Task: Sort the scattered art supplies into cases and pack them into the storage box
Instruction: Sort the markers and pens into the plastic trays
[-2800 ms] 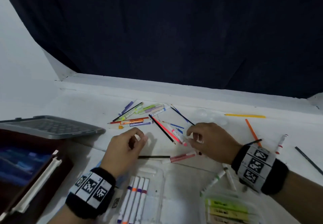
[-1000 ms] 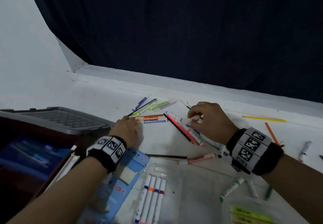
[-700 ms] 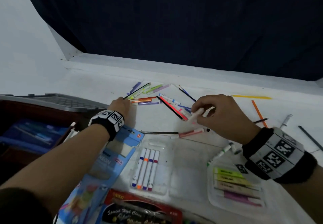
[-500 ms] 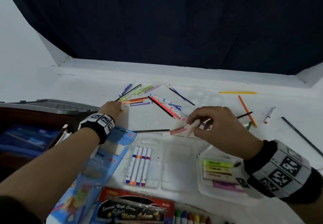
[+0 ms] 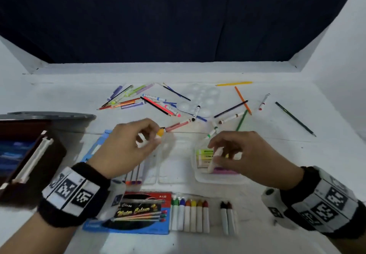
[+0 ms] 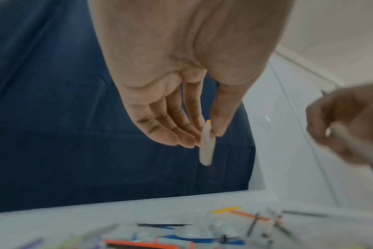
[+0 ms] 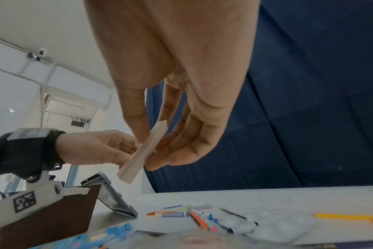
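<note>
Both hands are closed in pinches above the clear marker tray: an orange-capped marker is held at the fingertips of the left hand, and a pale marker by the right hand, just right of that tray over the highlighter case. Sorting appears to be in hand, with many pens and pencils left beyond the tray and the storage box to its left. Next, each marker would likely need laying parallel into an empty slot.
</note>
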